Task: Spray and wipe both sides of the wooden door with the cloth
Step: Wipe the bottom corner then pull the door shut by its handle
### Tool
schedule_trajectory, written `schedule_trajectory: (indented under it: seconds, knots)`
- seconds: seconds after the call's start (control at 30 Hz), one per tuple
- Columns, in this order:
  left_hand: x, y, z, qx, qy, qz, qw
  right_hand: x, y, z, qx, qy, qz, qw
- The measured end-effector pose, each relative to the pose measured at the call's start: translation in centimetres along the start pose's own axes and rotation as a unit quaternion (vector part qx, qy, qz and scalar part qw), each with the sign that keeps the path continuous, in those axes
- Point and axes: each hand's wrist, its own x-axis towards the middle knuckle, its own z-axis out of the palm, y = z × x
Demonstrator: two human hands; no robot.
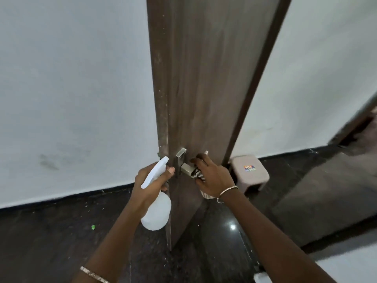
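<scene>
The dark brown wooden door (204, 78) stands ajar in front of me, its edge turned toward the camera. A metal lever handle (184, 167) juts from its face low down. My left hand (151, 180) grips a white spray bottle (157, 213) by the trigger head, just left of the door's edge. My right hand (212, 176) holds a striped black-and-white cloth (199, 175) against the lever handle, fingers curled over both. Most of the cloth is hidden under the hand.
White walls (71, 99) flank the door on both sides. A small beige plastic stool (250, 170) sits on the dark polished floor (306, 201) behind the door at right. A green speck (93, 227) lies on the floor at left.
</scene>
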Motion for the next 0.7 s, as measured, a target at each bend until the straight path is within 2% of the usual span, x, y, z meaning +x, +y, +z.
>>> schedule_trajectory:
  seconds: [0.2,0.33,0.7]
  knots:
    - [1.6,0.0,0.1,0.01,0.142,-0.033,0.989,5.8,-2.6,1.4,0.059,-0.027,-0.057,0.996]
    - [2.5,-0.6,0.0,-0.011,0.211,-0.019,0.977,10.3,-3.5,1.6,0.109,-0.075,-0.098,0.986]
    - [9.0,-0.5,0.0,-0.021,0.31,-0.026,0.95,20.4,-5.2,3.3,0.246,-0.186,-0.125,0.943]
